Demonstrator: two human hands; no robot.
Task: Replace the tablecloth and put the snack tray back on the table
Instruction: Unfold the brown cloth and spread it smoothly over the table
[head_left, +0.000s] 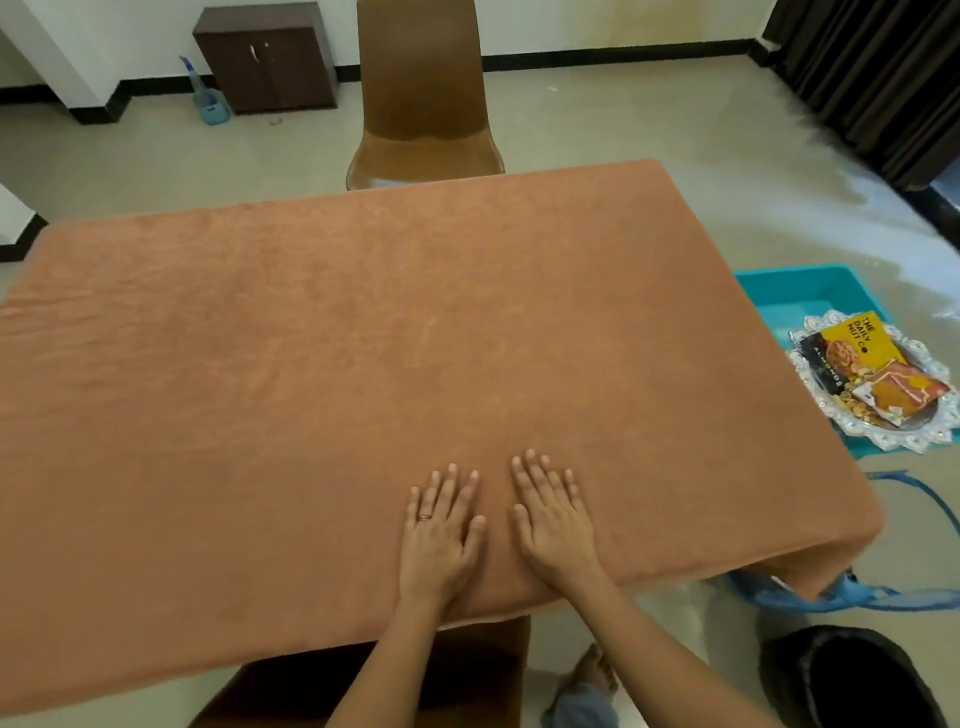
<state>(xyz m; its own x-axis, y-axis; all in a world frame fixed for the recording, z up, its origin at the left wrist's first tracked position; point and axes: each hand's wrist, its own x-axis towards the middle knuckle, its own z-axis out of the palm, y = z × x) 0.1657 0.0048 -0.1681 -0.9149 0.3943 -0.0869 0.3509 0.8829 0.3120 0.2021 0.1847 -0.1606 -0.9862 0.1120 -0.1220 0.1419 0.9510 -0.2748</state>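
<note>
1. The orange-brown tablecloth (363, 338) lies spread flat, its 4 o'clock corner hanging down.
2. The left hand (439, 540) rests palm-down on the cloth at about 6 o'clock, near the close edge. Its fingers are straight and slightly spread, gripping nothing. A ring (425, 517) shows on one finger.
3. The right hand (553, 525) lies just beside it, also flat and with fingers spread, pressing the fabric. The two thumbs are near each other but apart.
4. The snack tray (906, 440), silver with a scalloped rim, sits off the cloth at 3 o'clock on a teal tub (800, 291). It holds a yellow nut packet (857, 338) and other packets.
5. A brown chair (423, 88) stands at 12 o'clock.
6. A blue cloth (841, 597) lies on the floor at 4 o'clock, with a black bin (852, 675) near it at 5 o'clock.
</note>
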